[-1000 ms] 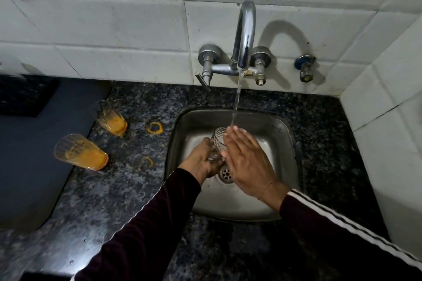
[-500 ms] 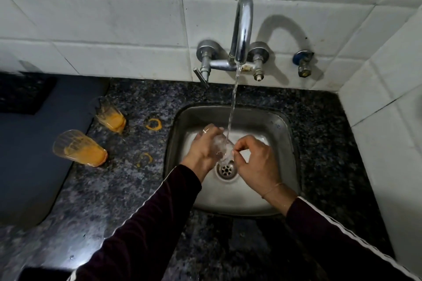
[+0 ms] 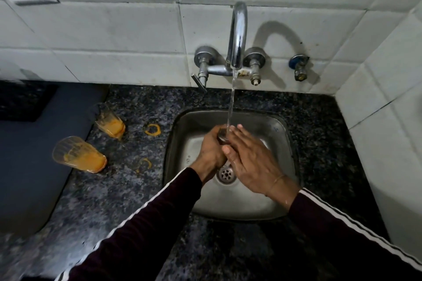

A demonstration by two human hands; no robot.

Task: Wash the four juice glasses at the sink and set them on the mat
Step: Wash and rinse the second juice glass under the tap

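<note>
Glass (image 3: 222,136) gripped by left hand (image 3: 211,150), right hand (image 3: 249,159) flat against it, mid-sink (image 3: 280,134)

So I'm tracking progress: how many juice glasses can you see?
3. Two dirty glasses stand on the counter left of the sink, one nearer, one farther. A third is held under the tap, mostly hidden by hands. The fourth isn't visible.

My left hand (image 3: 211,150) grips a clear juice glass (image 3: 222,136) under the tap stream over the steel sink (image 3: 283,134), my right palm (image 3: 253,162) flat against it. Two ribbed glasses smeared with orange juice stand on the counter left of the sink, one nearer (image 3: 78,155), one farther (image 3: 110,122), beside the dark mat (image 3: 29,166).
</note>
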